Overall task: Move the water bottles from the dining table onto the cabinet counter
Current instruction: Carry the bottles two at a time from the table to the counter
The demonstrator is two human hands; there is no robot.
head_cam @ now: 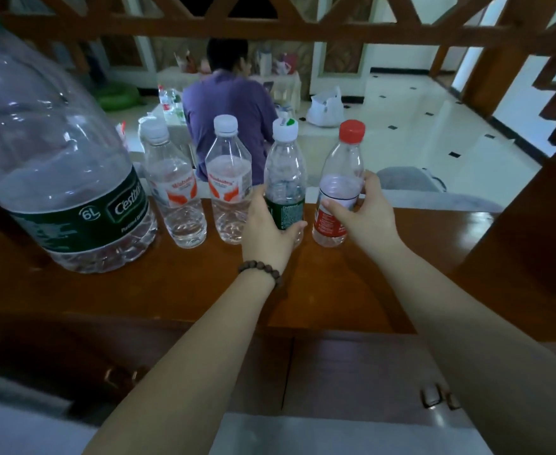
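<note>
A: Now, item one on the table (178, 284)?

B: One large clear jug (56, 178), far left, dark green label marked 6L, upright, nearest the camera.

A: Next along?

B: Two small clear bottles with orange-and-white labels and white caps. The left orange-label bottle (175, 188) stands just beside the jug; the right orange-label bottle (228, 182) stands just beside it. Both upright, both partly filled, neither touched by a hand.

A: And the two being handled?

B: The green-label bottle (285, 178), white cap with a green dot, upright on the table. The left hand (267, 234) grasps it around the label, thumb across the front near the bottom, fingers round the far side. A brown bead bracelet (259, 270) sits on that wrist.

A: The last one?

B: The red-cap bottle (340, 185), red label low on the body, upright, rightmost in the row, close beside the green-label bottle. The right hand (365, 215) grips it from the right side, thumb on the front of the white band, fingertips curled round the back.

A: Surface details?

B: Glossy brown wood; cabinet doors below with metal handles (432, 397). A wooden lattice (270, 27) runs above.

A: Background entries?

B: A person in a purple shirt (227, 106), seen from behind, beyond the table. A white tiled floor (417, 126) with small black squares, and a white plastic bag (326, 108) resting on it.
</note>
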